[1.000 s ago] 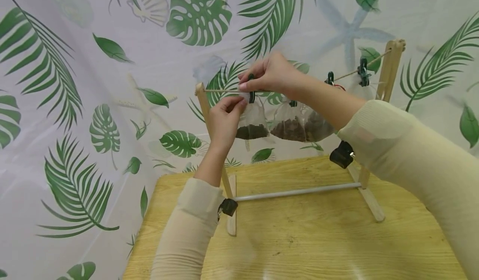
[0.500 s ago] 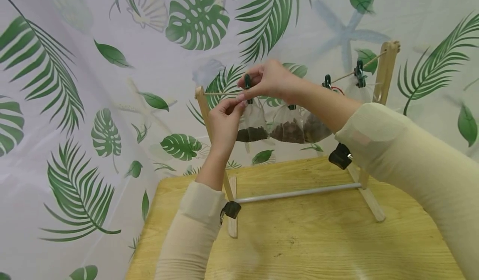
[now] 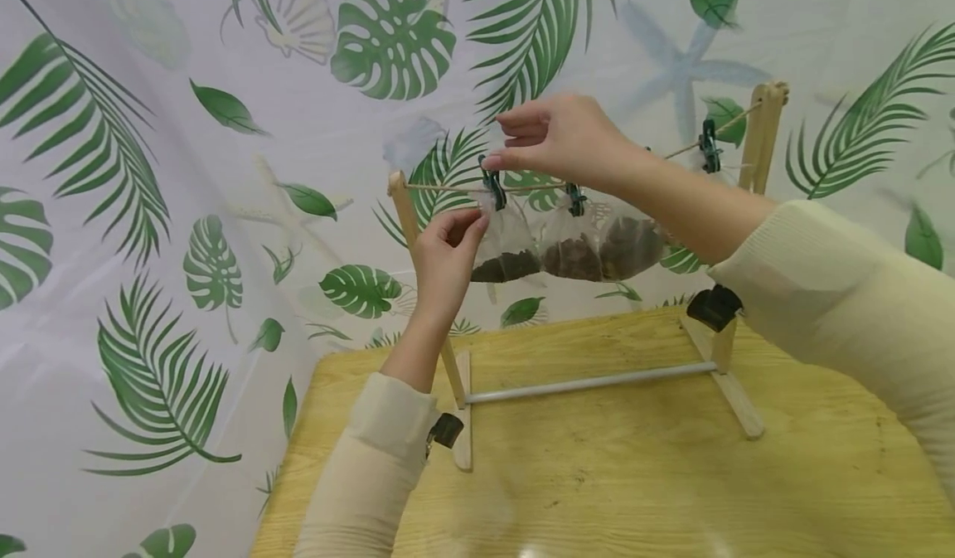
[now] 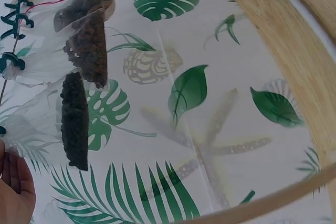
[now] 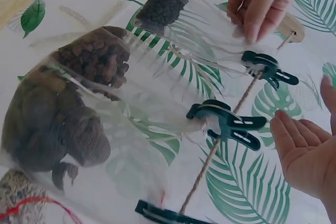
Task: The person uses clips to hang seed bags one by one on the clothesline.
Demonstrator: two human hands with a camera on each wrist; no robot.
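Left hand (image 3: 445,251) pinches the top edge of a clear plastic bag (image 3: 506,243) hanging from a dark clip (image 3: 492,186) on the rack's string (image 3: 440,186). Right hand (image 3: 561,137) hovers above the clip, fingers loosely spread. That bag looks light, limp and slippery, best held near its top. Beneath are a wooden table (image 3: 597,475) and leaf-print backdrop (image 3: 149,210).

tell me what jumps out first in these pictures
Clear bags of dark bits hang from dark clips on a string strung across a wooden rack on the table. The left hand pinches the leftmost bag's top; the right hand hovers open above the clips, against a leaf-print backdrop.
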